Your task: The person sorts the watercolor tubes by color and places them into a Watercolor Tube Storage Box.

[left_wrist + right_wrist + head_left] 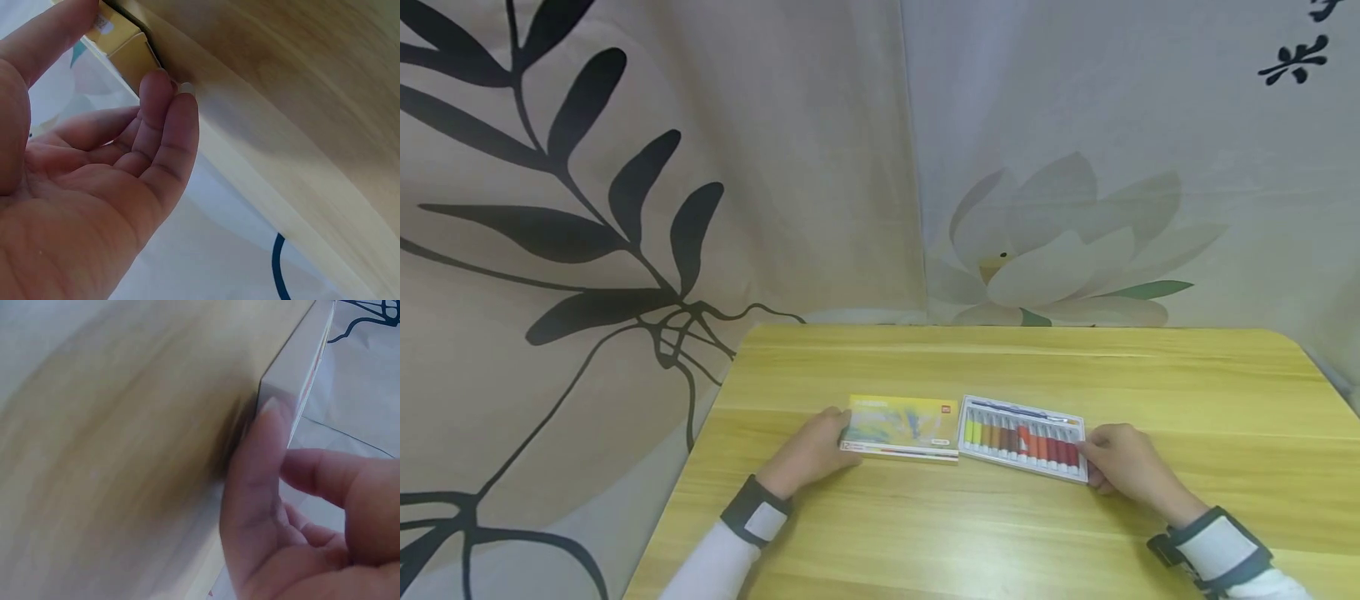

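Observation:
A flat yellow cardboard box with a printed lid lies toward the middle of the table. My left hand grips its left end; in the left wrist view the box's end shows between thumb and curled fingers. Just right of the box, slightly angled, is a shallow white paint tray. It carries a row of paint tubes, yellow through brown and orange to dark red, with a thin brush along the far side. My right hand pinches the tray's right end between thumb and fingers.
The light wooden table has rounded far corners. Behind it hangs a pale curtain printed with dark leaves and a white flower. Both wrists wear dark straps.

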Tool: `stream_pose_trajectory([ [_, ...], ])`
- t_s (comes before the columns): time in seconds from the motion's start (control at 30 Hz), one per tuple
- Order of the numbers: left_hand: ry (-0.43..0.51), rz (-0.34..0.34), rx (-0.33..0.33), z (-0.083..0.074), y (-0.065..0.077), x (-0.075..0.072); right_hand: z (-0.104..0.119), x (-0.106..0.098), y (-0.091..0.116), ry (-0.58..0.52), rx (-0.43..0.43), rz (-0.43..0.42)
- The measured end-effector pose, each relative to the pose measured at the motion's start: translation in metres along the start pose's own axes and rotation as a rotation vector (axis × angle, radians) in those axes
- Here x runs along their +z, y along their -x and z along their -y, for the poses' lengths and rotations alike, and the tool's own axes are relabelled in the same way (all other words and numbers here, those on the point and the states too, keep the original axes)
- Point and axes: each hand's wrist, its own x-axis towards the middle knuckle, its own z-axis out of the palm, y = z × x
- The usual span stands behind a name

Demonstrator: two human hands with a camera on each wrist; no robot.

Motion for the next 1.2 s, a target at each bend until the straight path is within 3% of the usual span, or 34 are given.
stream_pose_trajectory([
  [0.4, 0.015, 0.008, 0.0, -0.006, 0.0, 0.004, 0.0, -0.002, -0.005, 0.083, -0.069, 0.022],
  [0.8, 0.025, -0.001, 0.02, -0.012, 0.001, 0.007, 0.0, -0.008, -0.004, 0.114, -0.043, 0.035],
  [1.2, 0.098, 0.012, 0.026, -0.017, 0.005, 0.008, -0.001, -0.007, -0.001, 0.112, -0.049, 0.048],
])
